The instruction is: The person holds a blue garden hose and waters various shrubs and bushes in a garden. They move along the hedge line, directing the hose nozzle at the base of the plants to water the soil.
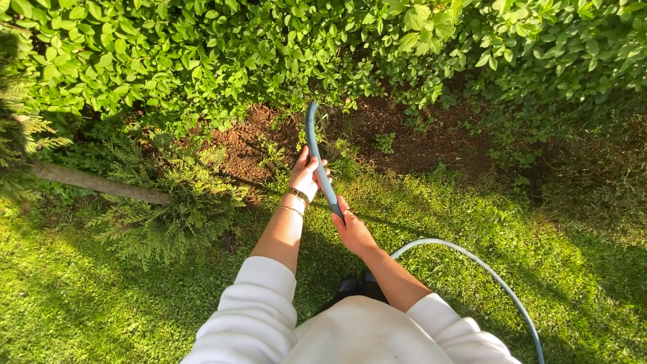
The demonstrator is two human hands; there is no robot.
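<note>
Hose [315, 152] gripped in both hands at the centre of the frame, its end pointing up toward the bare soil.

Left hand [305, 174] is wrapped around the grey-blue hose higher up, fingers curled over it, with bracelets [295, 201] on the wrist; right hand [352, 231] is closed around the hose lower down, just below and to the right. From there the hose loops out to the right across the grass [101, 296] and runs off the lower right of the frame. Its tip reaches the brown soil patch [418, 138] beneath the leafy hedge [269, 47] filling the top. White sleeves [253, 313] fill the bottom centre.
</note>
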